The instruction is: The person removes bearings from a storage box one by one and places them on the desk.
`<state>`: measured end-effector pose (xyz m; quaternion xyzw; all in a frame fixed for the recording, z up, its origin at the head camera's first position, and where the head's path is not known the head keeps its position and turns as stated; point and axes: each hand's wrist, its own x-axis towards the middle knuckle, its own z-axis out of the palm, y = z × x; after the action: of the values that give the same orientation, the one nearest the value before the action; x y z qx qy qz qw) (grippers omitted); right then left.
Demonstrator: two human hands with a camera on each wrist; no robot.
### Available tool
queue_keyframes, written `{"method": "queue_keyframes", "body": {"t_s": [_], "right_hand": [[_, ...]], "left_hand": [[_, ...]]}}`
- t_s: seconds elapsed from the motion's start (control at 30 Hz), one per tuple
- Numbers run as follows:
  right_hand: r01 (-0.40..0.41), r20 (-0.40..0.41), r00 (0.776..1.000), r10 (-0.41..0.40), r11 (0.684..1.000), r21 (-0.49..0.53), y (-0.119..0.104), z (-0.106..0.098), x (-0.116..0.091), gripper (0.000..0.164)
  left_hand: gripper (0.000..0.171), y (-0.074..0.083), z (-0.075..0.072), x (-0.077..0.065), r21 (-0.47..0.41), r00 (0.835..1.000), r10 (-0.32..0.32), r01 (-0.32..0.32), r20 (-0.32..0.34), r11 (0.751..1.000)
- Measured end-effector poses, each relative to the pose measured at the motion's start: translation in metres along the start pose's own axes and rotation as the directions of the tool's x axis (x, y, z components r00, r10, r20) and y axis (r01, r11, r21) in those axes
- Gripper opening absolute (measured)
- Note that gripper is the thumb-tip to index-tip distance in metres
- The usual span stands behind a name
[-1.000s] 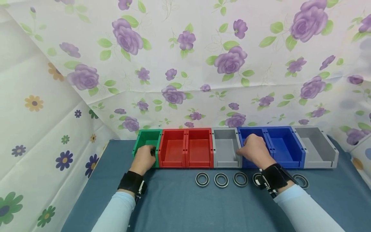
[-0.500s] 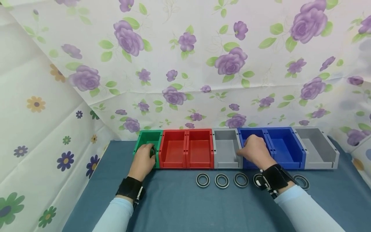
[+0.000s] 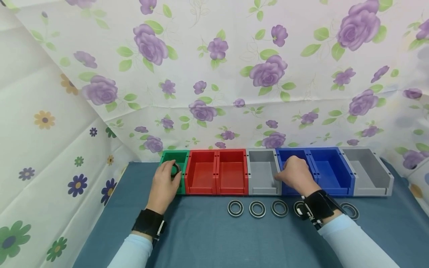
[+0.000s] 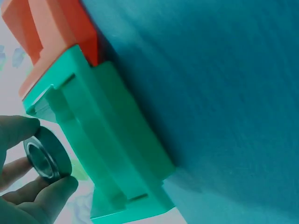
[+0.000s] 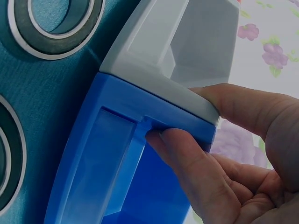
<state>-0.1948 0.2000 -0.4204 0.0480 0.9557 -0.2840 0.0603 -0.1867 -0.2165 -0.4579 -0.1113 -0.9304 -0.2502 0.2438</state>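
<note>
My left hand (image 3: 163, 188) pinches a ball bearing (image 4: 57, 151) between thumb and fingertips, the ring tilted on edge. In the head view it overlaps the green bin (image 3: 181, 188) at the left end of the row; the left wrist view shows it beside that bin's open side. My right hand (image 3: 296, 173) grips the adjoining side walls of a grey bin (image 5: 133, 70) and a blue bin (image 5: 88, 149). Its thumb lies on the grey side, while its fingers reach into the blue bin.
Two red bins (image 3: 202, 190) stand beside the green one; another blue bin (image 3: 330, 169) and a grey bin (image 3: 370, 190) end the row. Several bearings (image 3: 257, 216) lie in front on the blue cloth (image 3: 214, 243), one partly behind the right wrist. Flowered sheets (image 3: 231, 85) rise behind.
My left hand has risen out of the green bin with the bearing, whose ring now shows more between the fingers. The right hand keeps its grip on the bin walls.
</note>
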Motion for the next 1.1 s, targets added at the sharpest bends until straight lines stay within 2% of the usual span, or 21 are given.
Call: {"method": "queue_keyframes", "body": {"t_s": [0.17, 0.33, 0.47, 0.7, 0.97, 1.1], "right_hand": [[-0.002, 0.004, 1.0, 0.002, 1.0, 0.002, 0.0, 0.0, 0.0, 0.044], [-0.008, 0.004, 1.0, 0.008, 1.0, 0.0, 0.001, 0.0, 0.001, 0.045], [-0.011, 0.011, 1.0, 0.011, 1.0, 0.0, 0.001, 0.001, 0.001, 0.044], [-0.012, 0.013, 1.0, 0.011, 1.0, 0.003, 0.001, 0.001, 0.001, 0.044], [-0.02, 0.011, 1.0, 0.02, 1.0, 0.001, 0.001, 0.002, 0.001, 0.043], [-0.013, 0.012, 1.0, 0.013, 1.0, 0.006, 0.0, 0.001, 0.0, 0.044]], "left_hand": [[0.05, 0.006, -0.004, 0.001, 0.029, 0.998, 0.017, -0.016, -0.053, 0.999], [0.051, 0.017, -0.007, 0.002, 0.067, 0.992, 0.084, -0.078, -0.098, 0.995], [0.051, 0.027, -0.008, 0.003, 0.065, 0.985, 0.133, -0.127, -0.109, 0.99], [0.05, 0.042, -0.012, 0.001, 0.019, 0.976, 0.2, -0.199, -0.09, 0.98], [0.051, 0.062, -0.019, -0.007, -0.015, 0.967, 0.255, -0.255, -0.002, 0.967], [0.047, 0.07, -0.02, -0.01, -0.05, 0.96, 0.278, -0.277, 0.016, 0.96]]}}
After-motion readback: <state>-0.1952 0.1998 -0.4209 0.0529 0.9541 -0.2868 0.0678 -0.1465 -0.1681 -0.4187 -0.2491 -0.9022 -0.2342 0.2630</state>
